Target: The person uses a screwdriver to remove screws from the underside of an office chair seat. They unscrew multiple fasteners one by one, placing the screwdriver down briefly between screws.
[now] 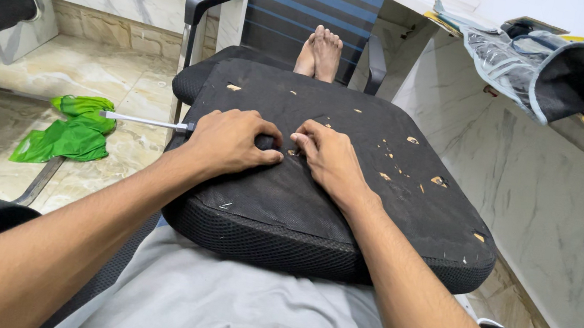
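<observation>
Clenched around a dark tool handle, my left hand [231, 141] presses it onto the black seat cushion [318, 190], a thin metal shaft [143, 120] sticking out toward the left. Just beside it, my right hand [328, 160] rests with fingertips bunched and pinching at the fabric near the tool's tip; what they nip I cannot tell. I see the cushion lying across my lap, underside up, and a green cloth [71, 131] on the floor at left.
</observation>
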